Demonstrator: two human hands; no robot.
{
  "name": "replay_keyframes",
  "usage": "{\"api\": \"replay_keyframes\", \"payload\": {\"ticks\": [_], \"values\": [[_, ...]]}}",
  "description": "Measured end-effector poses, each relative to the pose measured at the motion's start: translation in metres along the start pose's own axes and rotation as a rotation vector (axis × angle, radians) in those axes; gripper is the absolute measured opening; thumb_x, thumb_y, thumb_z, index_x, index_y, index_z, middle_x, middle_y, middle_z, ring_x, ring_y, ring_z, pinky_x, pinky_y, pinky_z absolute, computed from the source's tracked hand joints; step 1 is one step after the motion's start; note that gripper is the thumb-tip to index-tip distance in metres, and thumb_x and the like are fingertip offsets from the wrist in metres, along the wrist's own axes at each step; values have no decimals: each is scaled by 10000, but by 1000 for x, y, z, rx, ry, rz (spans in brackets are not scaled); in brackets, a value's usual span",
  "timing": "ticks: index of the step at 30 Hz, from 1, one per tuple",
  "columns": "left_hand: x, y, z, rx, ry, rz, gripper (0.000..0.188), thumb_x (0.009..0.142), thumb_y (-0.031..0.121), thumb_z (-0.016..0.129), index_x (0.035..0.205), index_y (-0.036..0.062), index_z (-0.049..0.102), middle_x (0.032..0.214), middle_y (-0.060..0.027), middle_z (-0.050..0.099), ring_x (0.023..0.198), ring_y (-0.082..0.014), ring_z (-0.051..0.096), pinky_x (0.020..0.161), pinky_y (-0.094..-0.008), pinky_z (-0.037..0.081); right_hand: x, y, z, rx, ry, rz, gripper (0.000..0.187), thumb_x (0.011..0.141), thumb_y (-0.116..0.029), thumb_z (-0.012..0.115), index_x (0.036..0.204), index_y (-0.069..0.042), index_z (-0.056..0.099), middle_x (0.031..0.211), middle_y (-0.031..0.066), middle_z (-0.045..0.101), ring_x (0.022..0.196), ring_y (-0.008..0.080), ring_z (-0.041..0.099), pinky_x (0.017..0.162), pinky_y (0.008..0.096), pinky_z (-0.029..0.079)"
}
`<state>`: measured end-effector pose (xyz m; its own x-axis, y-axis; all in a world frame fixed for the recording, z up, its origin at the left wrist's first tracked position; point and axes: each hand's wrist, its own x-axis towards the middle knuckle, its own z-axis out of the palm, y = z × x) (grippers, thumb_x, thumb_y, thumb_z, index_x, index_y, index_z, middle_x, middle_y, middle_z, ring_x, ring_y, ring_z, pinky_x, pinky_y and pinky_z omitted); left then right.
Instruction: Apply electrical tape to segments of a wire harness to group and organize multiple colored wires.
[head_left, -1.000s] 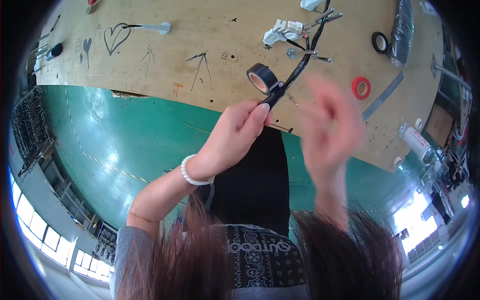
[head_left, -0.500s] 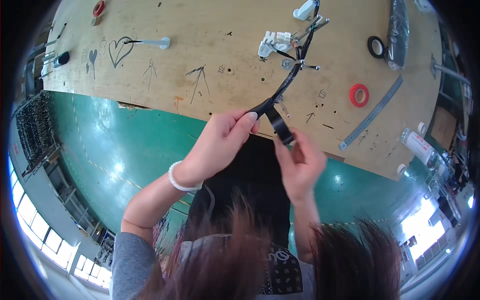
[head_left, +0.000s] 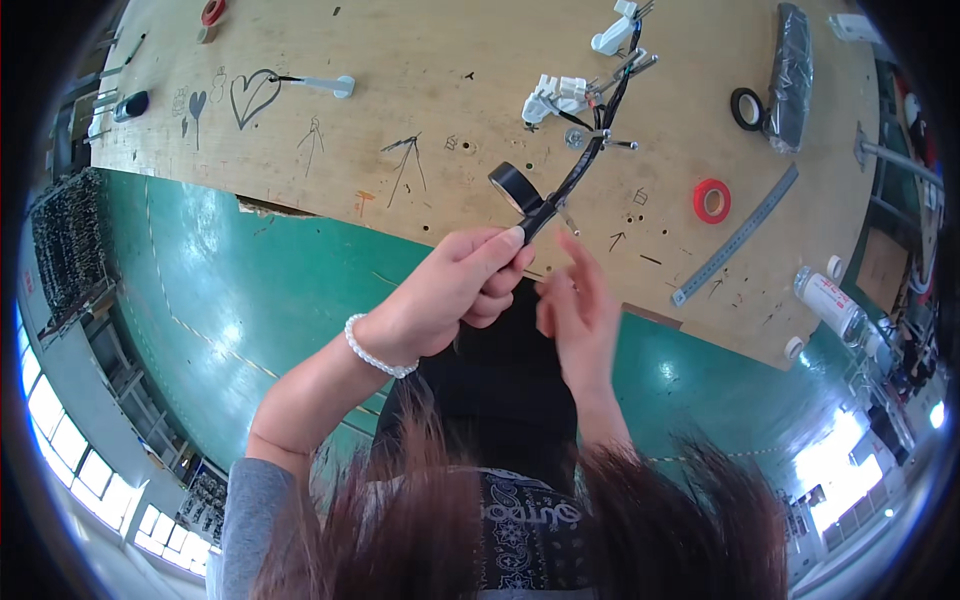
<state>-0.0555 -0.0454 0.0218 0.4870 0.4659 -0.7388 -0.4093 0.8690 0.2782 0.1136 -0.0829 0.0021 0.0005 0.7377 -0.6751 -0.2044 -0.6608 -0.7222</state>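
My left hand (head_left: pixel 470 270) grips the near end of a black wire bundle (head_left: pixel 580 172), thumb on top, at the board's front edge. A roll of black tape (head_left: pixel 514 188) hangs from the bundle just beyond that thumb, on its left side, with no hand on it. To the right of the bundle is my right hand (head_left: pixel 578 315), slightly blurred, fingers apart and holding nothing. The bundle runs up and right past metal pegs (head_left: pixel 620 140) and a white connector (head_left: pixel 552 98). Farther up stands a white holder (head_left: pixel 612 36).
On the wooden board (head_left: pixel 300 180) lie a red tape roll (head_left: pixel 712 201), a steel ruler (head_left: pixel 738 235), another black tape roll (head_left: pixel 747 109) and a dark plastic-wrapped package (head_left: pixel 790 80). A clear bottle (head_left: pixel 830 300) is at the right edge. A white hook-like holder (head_left: pixel 335 86) sits left.
The tape roll has passed from my right hand, on the bundle's right, to hanging on its left. My right hand has let go and moved slightly left and down.
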Motion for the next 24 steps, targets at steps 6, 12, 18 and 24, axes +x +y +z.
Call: {"api": "replay_keyframes", "payload": {"ticks": [6, 12, 18, 24], "values": [[-7, 11, 7, -24, 48, -68, 260, 1038, 280, 397, 877, 99, 488, 624, 109, 288, 468, -14, 213, 421, -198, 154, 59, 65, 43, 353, -113, -303, 219, 901, -94, 641, 1106, -25, 610, 769, -29, 553, 679, 43, 495, 610, 187, 391], [8, -8, 0, 946, 326, 543, 174, 971, 172, 511, 858, 39, 512, 553, -54, 466, 413, -175, 436, 407, -339, 353, -2, -42, -16, -757, -40, -562, 216, 768, -61, 744, 965, -16, 666, 702, 7, 567, 532, 88, 465, 481, 241, 360], [7, -30, 5, 1444, 521, 686, 64, 899, 74, 534, 894, 12, 548, 599, -206, 573, 568, -404, 577, 501, -493, 438, 56, -108, 58, -1673, -400, -946, 246, 772, -179, 755, 916, 1, 669, 684, 81, 611, 517, 228, 556, 482, 328, 434], [0, -6, 6, 367, 156, 140, 296, 1040, 307, 400, 849, 98, 485, 639, 104, 296, 490, -8, 223, 432, -187, 184, -5, -44, -1, -711, 12, -643, 174, 912, -93, 605, 1051, 5, 645, 763, 53, 644, 599, 134, 602, 545, 310, 482]]}}
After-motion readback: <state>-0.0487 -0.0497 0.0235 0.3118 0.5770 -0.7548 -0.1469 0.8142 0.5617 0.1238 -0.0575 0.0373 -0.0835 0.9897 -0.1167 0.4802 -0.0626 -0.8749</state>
